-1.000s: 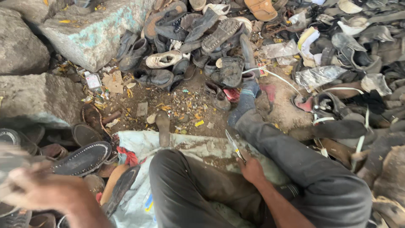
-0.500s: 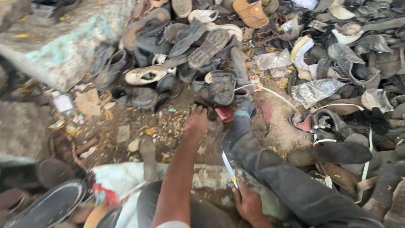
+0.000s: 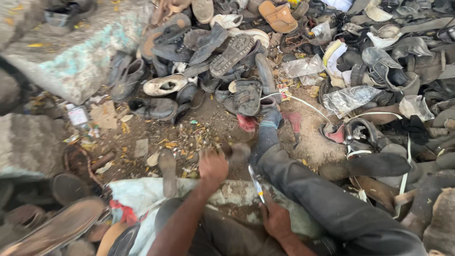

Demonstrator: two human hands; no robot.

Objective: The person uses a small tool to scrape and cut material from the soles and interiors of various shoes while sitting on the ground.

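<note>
My left hand (image 3: pixel 213 166) is low in the middle, fingers curled around a blurred brown shoe piece (image 3: pixel 239 152) just above the dirt. My right hand (image 3: pixel 277 220) rests on my lap and grips a small knife (image 3: pixel 256 184) whose pale blade points up toward the left hand. My leg in dark trousers (image 3: pixel 313 189) stretches out to the right of both hands. A worn sole (image 3: pixel 167 171) lies on the ground just left of my left hand.
A heap of old shoes and sandals (image 3: pixel 227 61) fills the ground ahead and to the right. A tan sandal (image 3: pixel 279 14) lies at the top. Grey stone blocks (image 3: pixel 71 66) stand at the left. A white sack (image 3: pixel 142 194) covers the ground under me. Dark soles (image 3: pixel 57 227) lie at the lower left.
My left hand reached out toward the shoe pile, then drew back toward me with a brown piece in it. The right hand has kept the knife on my lap.
</note>
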